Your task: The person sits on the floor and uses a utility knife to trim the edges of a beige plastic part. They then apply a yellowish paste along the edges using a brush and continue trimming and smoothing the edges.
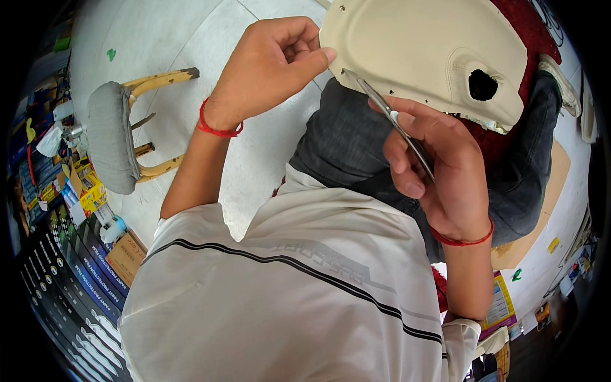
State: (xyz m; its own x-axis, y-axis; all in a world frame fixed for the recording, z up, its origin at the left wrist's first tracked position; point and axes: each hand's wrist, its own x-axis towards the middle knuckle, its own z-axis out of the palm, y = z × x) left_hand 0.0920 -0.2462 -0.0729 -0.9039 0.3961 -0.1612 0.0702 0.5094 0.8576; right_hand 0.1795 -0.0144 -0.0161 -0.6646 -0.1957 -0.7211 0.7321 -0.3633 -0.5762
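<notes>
A cream, leather-like covered panel [414, 44] rests over my lap, with stitching and a ragged dark hole on its right part. Small dark holes or fasteners run along its near edge. My left hand [280, 67] has its fingers curled and pinches the panel's left rim, thumb on top. In my right hand [439, 153] is a slim, silver metal tool [389, 113], held like a pen. Its tip points up and left at the panel's near edge, close to a small dark mark. Whether the tip touches the panel I cannot tell.
A stool with a grey cushion [111, 137] lies on its side at the left on the pale tiled floor [165, 38]. Boxes [95, 274] are stacked at the lower left. Dark red material [519, 25] lies under the panel; brown cardboard [547, 191] is on the right.
</notes>
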